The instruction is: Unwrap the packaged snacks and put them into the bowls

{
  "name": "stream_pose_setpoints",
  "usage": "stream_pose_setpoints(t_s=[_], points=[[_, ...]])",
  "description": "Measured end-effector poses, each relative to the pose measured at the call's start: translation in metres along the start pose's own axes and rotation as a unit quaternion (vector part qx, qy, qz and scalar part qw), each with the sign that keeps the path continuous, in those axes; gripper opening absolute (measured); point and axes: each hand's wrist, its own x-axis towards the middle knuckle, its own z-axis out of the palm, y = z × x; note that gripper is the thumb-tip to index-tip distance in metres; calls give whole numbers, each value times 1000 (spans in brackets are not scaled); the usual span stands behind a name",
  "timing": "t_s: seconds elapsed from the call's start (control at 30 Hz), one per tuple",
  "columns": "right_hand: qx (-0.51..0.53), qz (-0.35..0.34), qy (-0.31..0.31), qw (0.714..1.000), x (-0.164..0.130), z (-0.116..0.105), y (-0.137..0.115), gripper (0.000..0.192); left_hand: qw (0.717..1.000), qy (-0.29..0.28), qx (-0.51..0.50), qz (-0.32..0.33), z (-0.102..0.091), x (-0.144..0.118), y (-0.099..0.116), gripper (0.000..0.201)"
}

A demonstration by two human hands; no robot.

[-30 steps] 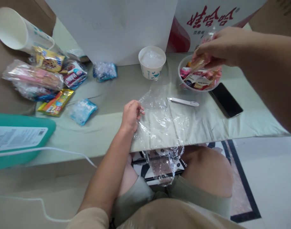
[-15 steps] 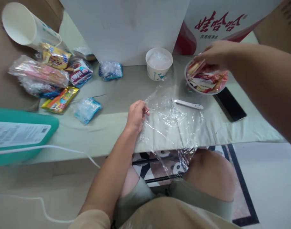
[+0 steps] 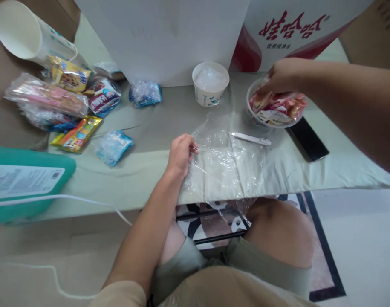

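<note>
My left hand (image 3: 181, 153) pinches the left edge of a clear plastic bag (image 3: 225, 164) that lies across the table's front edge and hangs over my lap. My right hand (image 3: 282, 76) reaches into a white bowl (image 3: 271, 124) heaped with wrapped snacks (image 3: 279, 108), its fingers closed among the wrappers at the bowl's far left side. A white pen (image 3: 249, 138) lies between the bag and the bowl.
A white paper cup (image 3: 210, 85) stands behind the bag. A black phone (image 3: 308, 138) lies right of the bowl. Snack packets (image 3: 76, 111) and a tipped paper cup (image 3: 22, 32) sit far left, a teal box (image 3: 22, 183) at near left. White boards stand at the back.
My right hand has come down from above the bowl, where it held a clear-wrapped snack, into the pile of snacks. The left hand keeps its hold on the bag.
</note>
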Motion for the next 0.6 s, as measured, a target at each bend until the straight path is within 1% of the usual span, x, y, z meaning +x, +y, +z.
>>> stream_pose_setpoints(t_s=[0.07,0.13,0.2,0.27,0.33,0.37,0.4,0.43,0.5,0.53,0.6], points=[[-78,-17,-17,997,7,1,-5,32,1000,2,-4,-3,0,0,1,8],[-124,-39,-9,991,13,8,-9,32,1000,2,-3,-2,0,0,1,8],[-128,-55,7,990,16,17,-11,39,1000,-1,-2,-1,-1,1,0,9],[-124,-65,6,990,14,21,-9,46,1000,-4,-3,-2,-1,1,0,8],[-92,-62,-12,994,6,16,-2,50,1000,-5,-4,-3,-2,1,0,8],[-66,-55,-9,996,1,11,3,54,1000,-6,-5,-3,-3,1,0,7],[-37,-51,10,998,-6,6,10,58,1000,-6,-6,-2,-3,1,0,7],[-10,-52,47,998,-13,1,17,61,1000,-7,-7,-1,-3,1,0,7],[21,-91,151,984,-24,-3,35,58,1000,-8,-6,-1,-3,0,0,7],[27,-120,182,976,-27,1,44,56,1000,-8,-5,-1,-3,0,0,7],[35,-168,195,966,-23,19,63,63,1000,-6,-1,-2,-2,0,0,8]])
